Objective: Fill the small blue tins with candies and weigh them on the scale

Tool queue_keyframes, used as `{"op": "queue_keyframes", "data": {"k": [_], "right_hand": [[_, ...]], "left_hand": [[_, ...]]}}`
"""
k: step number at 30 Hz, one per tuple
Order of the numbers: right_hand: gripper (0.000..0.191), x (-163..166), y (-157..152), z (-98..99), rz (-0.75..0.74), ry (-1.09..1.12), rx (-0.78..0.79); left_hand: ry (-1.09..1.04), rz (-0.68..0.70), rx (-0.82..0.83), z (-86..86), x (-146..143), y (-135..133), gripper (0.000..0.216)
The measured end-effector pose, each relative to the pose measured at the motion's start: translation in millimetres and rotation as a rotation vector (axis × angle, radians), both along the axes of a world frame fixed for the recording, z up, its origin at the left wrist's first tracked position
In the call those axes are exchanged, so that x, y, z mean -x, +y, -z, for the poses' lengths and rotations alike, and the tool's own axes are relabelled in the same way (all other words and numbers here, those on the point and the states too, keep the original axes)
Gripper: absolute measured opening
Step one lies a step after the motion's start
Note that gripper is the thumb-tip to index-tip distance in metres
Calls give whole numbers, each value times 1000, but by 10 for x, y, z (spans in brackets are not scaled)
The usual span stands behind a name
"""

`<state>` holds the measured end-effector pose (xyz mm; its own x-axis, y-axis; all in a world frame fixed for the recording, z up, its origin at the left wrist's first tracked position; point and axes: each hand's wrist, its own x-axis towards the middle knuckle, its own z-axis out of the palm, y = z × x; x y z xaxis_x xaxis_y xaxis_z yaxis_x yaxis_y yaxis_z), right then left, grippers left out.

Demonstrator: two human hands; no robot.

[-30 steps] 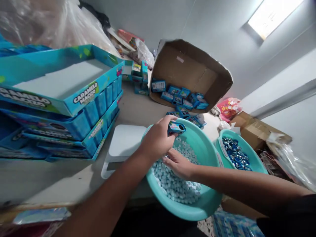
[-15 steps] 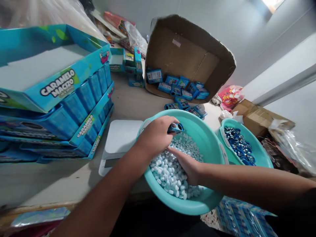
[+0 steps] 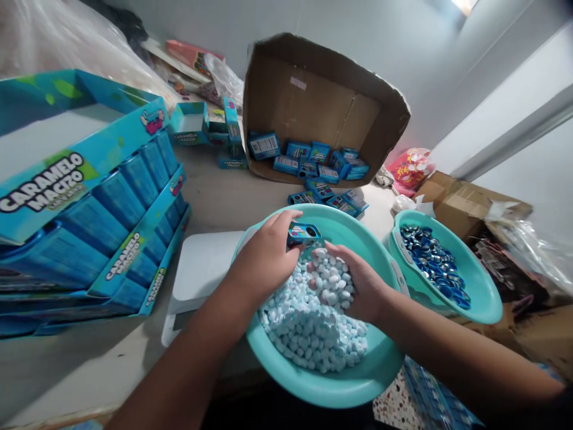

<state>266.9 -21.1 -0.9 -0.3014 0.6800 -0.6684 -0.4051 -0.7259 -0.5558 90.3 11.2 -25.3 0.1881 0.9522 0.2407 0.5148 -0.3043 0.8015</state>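
A turquoise tub [image 3: 380,370] holds a heap of small pale blue-white candies [image 3: 313,340]. Over its far left part, my left hand [image 3: 267,254] grips a small blue candy box [image 3: 304,233] with printed sides, tilted on its side. My right hand [image 3: 358,280] is cupped above the heap, its palm turned left and full of candies [image 3: 332,279]. The fingertips of that hand are partly hidden behind the candies. Left of the tub and partly under my left forearm lies a white scale [image 3: 201,263].
Stacked blue display trays [image 3: 98,185] packed with boxes stand at left. A cardboard carton [image 3: 322,101] on its side spills several small blue boxes [image 3: 320,188]. On the right, a second turquoise tub [image 3: 486,292] contains blue and silver lids [image 3: 434,263].
My right hand has risen out of the heap and now carries a handful of candies. My left hand keeps the box, now turned more toward the camera. The view has shifted.
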Motion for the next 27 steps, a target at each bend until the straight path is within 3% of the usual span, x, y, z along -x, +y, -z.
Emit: {"op": "queue_keyframes", "data": {"k": [6, 10, 17, 27], "right_hand": [[18, -40, 225, -240, 297, 58, -165], [13, 0, 386, -338, 416, 127, -351], [12, 43, 463, -229, 385, 113, -507], [17, 68, 427, -158, 391, -8, -581]], "left_hand": [[51, 82, -23, 27, 20, -12, 42], [0, 164, -60, -6, 38, -58, 39], [-33, 347, -117, -23, 52, -96, 39], [-31, 356, -126, -7, 42, -87, 36]]}}
